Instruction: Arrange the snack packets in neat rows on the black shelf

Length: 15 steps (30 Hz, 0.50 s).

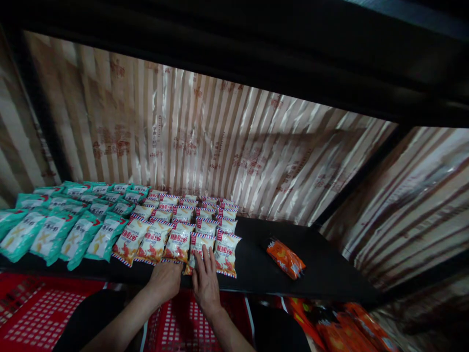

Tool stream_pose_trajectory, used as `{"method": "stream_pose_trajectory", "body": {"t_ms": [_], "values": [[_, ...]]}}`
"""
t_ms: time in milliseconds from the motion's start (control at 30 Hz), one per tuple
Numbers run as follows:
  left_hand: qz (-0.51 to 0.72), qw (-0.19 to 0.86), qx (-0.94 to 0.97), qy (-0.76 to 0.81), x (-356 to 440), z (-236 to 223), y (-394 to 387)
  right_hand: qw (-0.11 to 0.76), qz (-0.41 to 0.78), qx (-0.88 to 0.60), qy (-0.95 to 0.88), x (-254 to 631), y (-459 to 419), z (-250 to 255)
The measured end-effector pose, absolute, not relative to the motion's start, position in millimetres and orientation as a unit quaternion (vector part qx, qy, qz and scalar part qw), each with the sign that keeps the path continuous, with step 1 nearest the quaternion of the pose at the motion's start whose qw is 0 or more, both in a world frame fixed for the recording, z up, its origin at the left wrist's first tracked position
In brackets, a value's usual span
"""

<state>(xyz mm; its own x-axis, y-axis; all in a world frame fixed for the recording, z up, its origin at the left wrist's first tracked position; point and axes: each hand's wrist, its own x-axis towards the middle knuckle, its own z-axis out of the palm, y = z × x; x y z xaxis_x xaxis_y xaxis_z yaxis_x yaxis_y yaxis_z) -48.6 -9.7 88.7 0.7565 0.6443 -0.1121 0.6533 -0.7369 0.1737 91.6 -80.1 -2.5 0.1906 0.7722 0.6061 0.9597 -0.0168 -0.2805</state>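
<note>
White, red and orange snack bags (153, 242) stand in rows on a black shelf (249, 254). My right hand (205, 283) lies on a front-row snack bag (200, 242), second from the right, with its fingers stretched out over the printed front. Just left of it, my left hand (165, 281) is closed at the shelf's front edge, against the bottom of a neighbouring snack bag (176, 243). Its fingertips are hidden, so what they hold, if anything, does not show. Teal snack bags (76, 237) fill the left part of the shelf in similar rows.
An orange snack bag (285, 256) lies on its own at the shelf's right. Red plastic baskets (40, 315) sit below the front edge, with more orange bags (340, 327) at lower right. Striped sheeting (227, 142) hangs behind; a dark beam (220, 54) crosses above.
</note>
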Motion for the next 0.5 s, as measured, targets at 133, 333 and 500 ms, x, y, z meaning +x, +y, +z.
{"method": "stream_pose_trajectory", "body": {"t_ms": [133, 333, 500], "values": [[0.099, 0.097, 0.935, 0.326, -28.6, 95.2, 0.6, 0.325, -0.141, -0.699, -0.621, 93.3, -78.9, -3.5], [0.266, 0.066, 0.931, 0.241, -5.2, 59.7, 20.0, 0.309, -0.143, -0.701, -0.627, 96.8, -79.4, -11.2], [0.31, 0.051, 0.915, 0.253, -5.0, 35.3, 29.4, 0.284, -0.132, -0.708, -0.632, 97.4, -80.3, -11.8]]}}
